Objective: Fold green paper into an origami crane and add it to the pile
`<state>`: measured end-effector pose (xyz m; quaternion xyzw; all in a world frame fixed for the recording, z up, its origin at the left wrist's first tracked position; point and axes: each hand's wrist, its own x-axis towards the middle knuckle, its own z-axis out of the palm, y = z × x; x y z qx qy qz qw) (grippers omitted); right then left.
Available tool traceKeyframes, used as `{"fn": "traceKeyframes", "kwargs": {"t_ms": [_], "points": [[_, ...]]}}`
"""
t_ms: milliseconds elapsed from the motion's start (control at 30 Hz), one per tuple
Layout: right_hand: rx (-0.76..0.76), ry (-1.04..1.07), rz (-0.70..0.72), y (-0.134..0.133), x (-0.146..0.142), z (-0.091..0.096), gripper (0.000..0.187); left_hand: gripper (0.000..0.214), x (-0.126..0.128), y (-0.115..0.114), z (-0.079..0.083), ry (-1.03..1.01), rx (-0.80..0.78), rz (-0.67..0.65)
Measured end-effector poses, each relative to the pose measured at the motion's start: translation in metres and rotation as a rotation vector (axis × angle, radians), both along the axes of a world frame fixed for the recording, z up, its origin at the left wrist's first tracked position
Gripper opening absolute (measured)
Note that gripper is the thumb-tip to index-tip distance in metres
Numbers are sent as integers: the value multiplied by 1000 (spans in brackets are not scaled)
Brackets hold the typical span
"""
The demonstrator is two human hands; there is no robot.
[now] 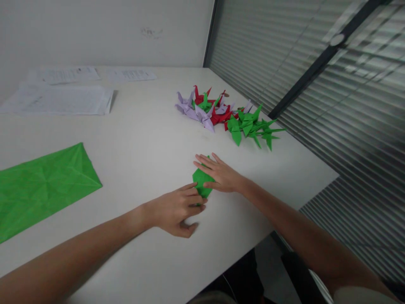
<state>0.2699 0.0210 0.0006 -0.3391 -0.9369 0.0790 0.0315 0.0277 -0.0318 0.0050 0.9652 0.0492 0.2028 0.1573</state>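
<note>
A small folded piece of green origami paper lies flat on the white table. My right hand rests over its upper right part with the fingers stretched out and spread. At its lower left edge, my left hand touches the paper with its fingertips, fingers apart and slightly bent, thumb free below. Parts of the folded paper are hidden under both hands.
Beyond my hands sits a pile of folded paper cranes, with lilac, red and green ones. A creased green sheet lies at left. Printed papers are at the back left. Window blinds border the right side.
</note>
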Motion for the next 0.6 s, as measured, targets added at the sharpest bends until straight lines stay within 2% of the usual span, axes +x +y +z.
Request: {"fn": "traceKeyframes", "kwargs": {"t_ms": [167,267,367,467,533,600], "points": [[-51,31,3,22,5,-2,86,34,0,-1,-1,-32,19,3],[-91,190,-22,27,9,2,83,35,-1,0,-2,-14,32,6],[16,427,-141,25,14,6,69,31,-1,0,-3,-11,65,18],[173,557,-269,18,21,4,46,23,0,-1,-3,-15,104,48],[200,563,-263,13,25,0,39,20,1,-1,-2,-20,128,77],[180,510,-188,8,27,-4,40,19,1,-1,-1,-42,158,114]]}}
